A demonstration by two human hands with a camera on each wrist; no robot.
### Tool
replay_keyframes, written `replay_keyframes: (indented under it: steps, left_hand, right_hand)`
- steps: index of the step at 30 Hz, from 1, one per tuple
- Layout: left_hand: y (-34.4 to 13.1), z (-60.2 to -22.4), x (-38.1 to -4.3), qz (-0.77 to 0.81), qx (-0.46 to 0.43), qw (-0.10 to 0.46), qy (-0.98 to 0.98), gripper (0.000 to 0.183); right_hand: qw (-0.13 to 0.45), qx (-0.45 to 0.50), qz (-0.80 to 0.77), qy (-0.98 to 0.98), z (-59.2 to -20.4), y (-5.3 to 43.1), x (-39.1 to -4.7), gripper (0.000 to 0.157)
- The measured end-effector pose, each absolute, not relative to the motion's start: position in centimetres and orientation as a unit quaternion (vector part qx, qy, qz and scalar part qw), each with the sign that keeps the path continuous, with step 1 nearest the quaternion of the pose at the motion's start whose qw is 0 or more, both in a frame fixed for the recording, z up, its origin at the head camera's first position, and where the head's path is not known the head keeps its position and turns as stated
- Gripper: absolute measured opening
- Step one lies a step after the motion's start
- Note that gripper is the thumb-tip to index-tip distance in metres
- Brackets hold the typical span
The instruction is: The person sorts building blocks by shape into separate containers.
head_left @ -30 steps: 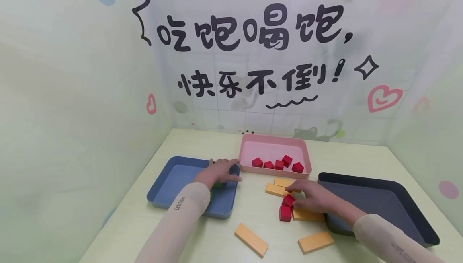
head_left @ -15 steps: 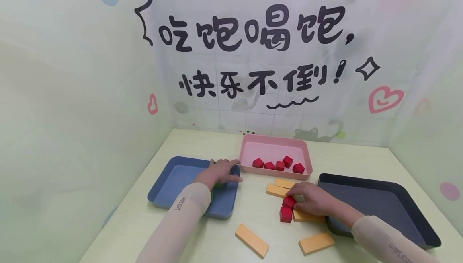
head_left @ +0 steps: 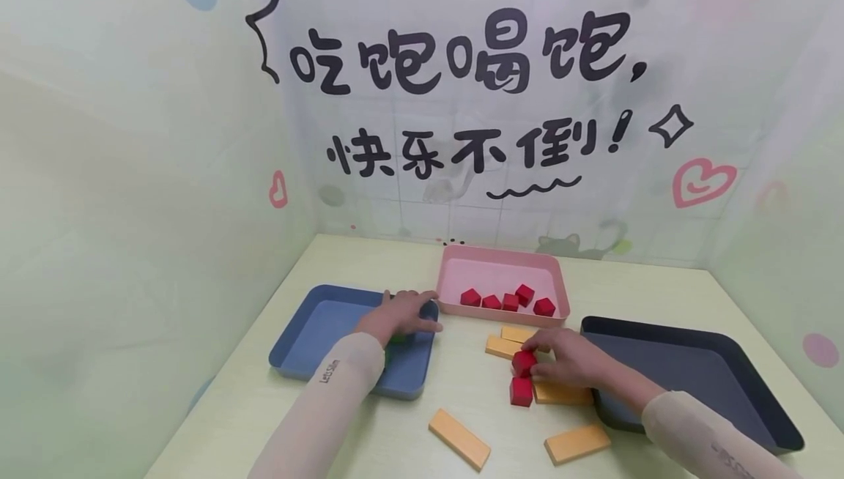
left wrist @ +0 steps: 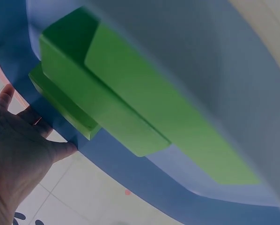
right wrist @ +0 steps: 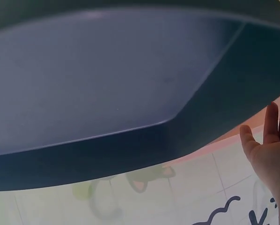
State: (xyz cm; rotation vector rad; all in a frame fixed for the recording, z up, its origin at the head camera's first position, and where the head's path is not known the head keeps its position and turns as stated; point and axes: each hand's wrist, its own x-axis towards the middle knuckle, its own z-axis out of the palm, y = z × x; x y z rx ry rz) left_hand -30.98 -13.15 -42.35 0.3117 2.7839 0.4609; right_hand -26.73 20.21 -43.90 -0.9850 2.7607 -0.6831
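Note:
My right hand (head_left: 572, 360) pinches a red block (head_left: 524, 363) between thumb and fingers, just behind another red block (head_left: 521, 392) on the table. Beneath that hand lies an orange-yellow rectangular block (head_left: 562, 392). My left hand (head_left: 399, 313) rests at the right rim of the blue tray (head_left: 280, 351), its fingers spread over the far corner. In the left wrist view, the thumb meets the tray's edge, and green blocks (left wrist: 130, 93) lie inside. From the head, my left hand and sleeve mostly hide those green blocks.
A pink tray (head_left: 501, 253) at the back holds several red blocks (head_left: 511, 302). At right stands a dark tray (head_left: 686, 369). More orange-yellow blocks lie on the table: one near the front (head_left: 458, 439), one front right (head_left: 577, 443), and two (head_left: 504, 347) behind my right hand.
The red block in my right hand has risen slightly and turned, separating a little from the block in front. My left hand has stayed at the blue tray.

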Motion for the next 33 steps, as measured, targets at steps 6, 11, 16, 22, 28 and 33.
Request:
replay_keyframes:
  steps: [6, 11, 16, 22, 28, 33]
  left_hand:
    - [-13.1, -42.2, -30.9, 0.162, 0.107, 0.152, 0.969, 0.073]
    - [-13.1, -42.1, -30.9, 0.160, 0.110, 0.149, 0.970, 0.074]
    - [-13.1, -42.0, -30.7, 0.157, 0.118, 0.146, 0.970, 0.073]
    - [-13.1, -42.0, -30.7, 0.154, 0.118, 0.147, 0.970, 0.073]
    - [-13.2, -42.1, -30.7, 0.153, 0.117, 0.146, 0.970, 0.072]
    - [-13.3, -42.3, -30.8, 0.155, 0.117, 0.146, 0.970, 0.073]
  right_hand:
    - [0.064, -0.320, -0.256, 0.910, -43.4, 19.7, -27.0, 0.037]
    - [0.063, -0.302, -0.275, 0.911, -43.1, 19.0, -27.4, 0.034]
    - [0.026, -0.303, -0.269, 0.914, -42.5, 18.0, -28.1, 0.034]
    - [0.006, -0.259, -0.269, 0.928, -41.9, 16.1, -29.3, 0.037]
    - [-0.003, -0.214, -0.269, 0.939, -41.5, 14.2, -30.8, 0.038]
    - [0.010, -0.167, -0.303, 0.938, -41.4, 12.2, -32.1, 0.040]
